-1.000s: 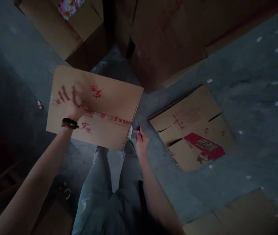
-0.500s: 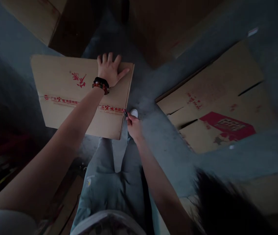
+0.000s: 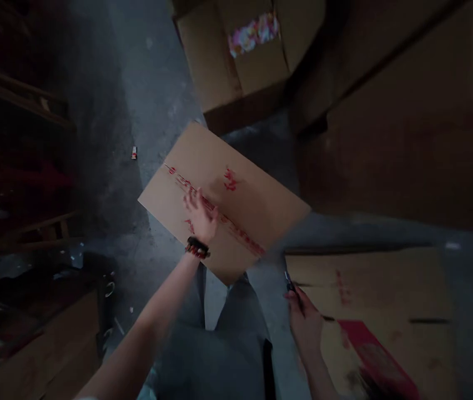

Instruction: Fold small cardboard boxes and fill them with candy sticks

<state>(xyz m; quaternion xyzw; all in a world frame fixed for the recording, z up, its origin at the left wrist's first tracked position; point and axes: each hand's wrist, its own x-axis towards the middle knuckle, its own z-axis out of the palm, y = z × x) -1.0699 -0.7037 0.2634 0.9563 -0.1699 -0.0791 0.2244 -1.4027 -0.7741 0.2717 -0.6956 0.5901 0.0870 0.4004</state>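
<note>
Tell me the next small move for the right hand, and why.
Probably bring the dark-handled tool to the right end of the red-printed strip: the right hand holds it clear of the carton, while the left hand is spread over the carton, fingers at the strip. Whether the strip is already slit cannot be made out.

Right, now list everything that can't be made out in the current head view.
Head view:
Inside and underside of the carton: hidden by its top face.
Lettering on the red-printed strip: blurred, partly covered by the left hand.
Handle of the tool: partly covered by the right hand.
Lettering on the red panel: blurred.
Feet: hidden behind the carton.
Contents of the rack: lost in shadow, cut off by the left edge.
</note>
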